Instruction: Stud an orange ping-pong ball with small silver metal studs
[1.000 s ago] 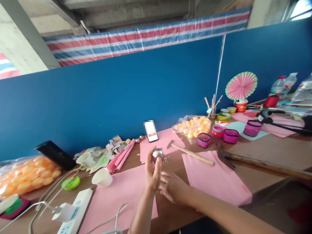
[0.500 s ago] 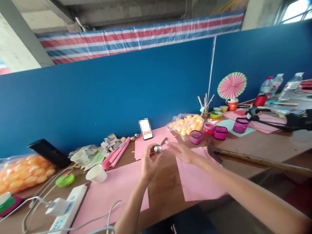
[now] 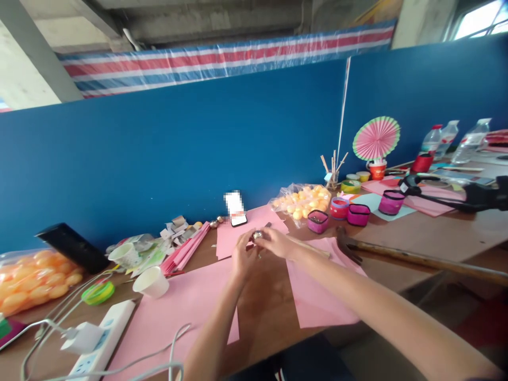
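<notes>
My left hand (image 3: 243, 257) is closed around a small shiny silver ball (image 3: 257, 236), held just above the table. My right hand (image 3: 280, 244) has come to the ball from the right, its fingertips closed against it. Whether a smaller piece sits between those fingertips is too small to tell. Behind my right hand shows the dark end of a tool (image 3: 268, 225), mostly covered. Pink paper sheets (image 3: 186, 301) lie to the left of my hands and a second pink sheet (image 3: 313, 296) to the right. More silver balls (image 3: 214, 224) rest near the blue partition.
A phone (image 3: 238, 217) leans at the back. A bag of orange balls (image 3: 304, 203), purple containers (image 3: 318, 222) and a hammer (image 3: 397, 253) are on the right. To the left stand a white cup (image 3: 153, 283), a power strip (image 3: 105, 333) with loose cables, and another orange-ball bag (image 3: 35, 280).
My right hand has moved left and its fingers have closed in on the silver ball. My left hand still holds the ball. The view has shifted slightly.
</notes>
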A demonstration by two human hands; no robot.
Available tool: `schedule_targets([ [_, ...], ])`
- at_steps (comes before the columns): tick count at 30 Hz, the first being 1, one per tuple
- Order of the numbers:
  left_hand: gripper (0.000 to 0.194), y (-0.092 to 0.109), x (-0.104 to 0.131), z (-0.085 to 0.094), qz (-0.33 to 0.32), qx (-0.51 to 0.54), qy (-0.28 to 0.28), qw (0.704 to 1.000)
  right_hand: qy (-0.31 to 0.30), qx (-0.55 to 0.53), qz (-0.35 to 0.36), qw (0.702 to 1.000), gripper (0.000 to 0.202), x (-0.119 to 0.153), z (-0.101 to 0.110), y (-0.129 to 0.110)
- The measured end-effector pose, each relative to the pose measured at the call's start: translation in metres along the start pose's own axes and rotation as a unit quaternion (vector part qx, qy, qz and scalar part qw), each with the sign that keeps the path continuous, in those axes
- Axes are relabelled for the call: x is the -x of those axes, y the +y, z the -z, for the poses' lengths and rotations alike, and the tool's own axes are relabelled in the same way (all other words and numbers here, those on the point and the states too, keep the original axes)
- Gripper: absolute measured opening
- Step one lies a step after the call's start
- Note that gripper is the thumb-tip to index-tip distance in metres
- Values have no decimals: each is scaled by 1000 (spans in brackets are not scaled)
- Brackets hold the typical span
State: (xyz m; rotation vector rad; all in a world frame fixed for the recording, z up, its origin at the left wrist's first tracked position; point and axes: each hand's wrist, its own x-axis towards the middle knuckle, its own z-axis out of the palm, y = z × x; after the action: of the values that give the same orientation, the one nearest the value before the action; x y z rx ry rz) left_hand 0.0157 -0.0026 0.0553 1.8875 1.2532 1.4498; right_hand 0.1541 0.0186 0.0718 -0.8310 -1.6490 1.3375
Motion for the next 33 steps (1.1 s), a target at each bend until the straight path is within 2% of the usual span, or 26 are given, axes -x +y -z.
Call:
schedule_targets([
  [4, 45, -13, -33, 6, 9, -14, 17, 1000, 46, 1, 1, 999, 38, -42, -4, 5],
  [7, 50, -28, -45, 5, 34, 20, 29, 999, 90, -12, 11, 996, 38, -62, -10, 21],
  [11, 43, -50, -48, -4, 77, 126, 55, 987, 129, 13, 67, 989, 39, -70, -9, 49],
  [14, 36, -60, -48, -14, 126, 243, 59, 960, 189, 103, 128, 968, 40, -69, -2, 63],
  [16, 39, -63, -48, -20, 160, 276, 68, 945, 201, 160, 161, 953, 43, -67, 1, 67],
  [20, 48, -64, -44, -23, 172, 279, 71, 942, 190, 206, 200, 939, 47, -64, -4, 70],
  [24, 50, -63, -37, -18, 203, 283, 67, 935, 142, 201, 214, 945, 52, -62, -14, 72],
  [27, 47, -63, -35, -15, 204, 325, 66, 921, 112, 188, 212, 952, 55, -61, -17, 73],
  [33, 48, -69, -35, -17, 210, 371, 50, 903, 106, 167, 175, 964, 48, -64, -13, 78],
])
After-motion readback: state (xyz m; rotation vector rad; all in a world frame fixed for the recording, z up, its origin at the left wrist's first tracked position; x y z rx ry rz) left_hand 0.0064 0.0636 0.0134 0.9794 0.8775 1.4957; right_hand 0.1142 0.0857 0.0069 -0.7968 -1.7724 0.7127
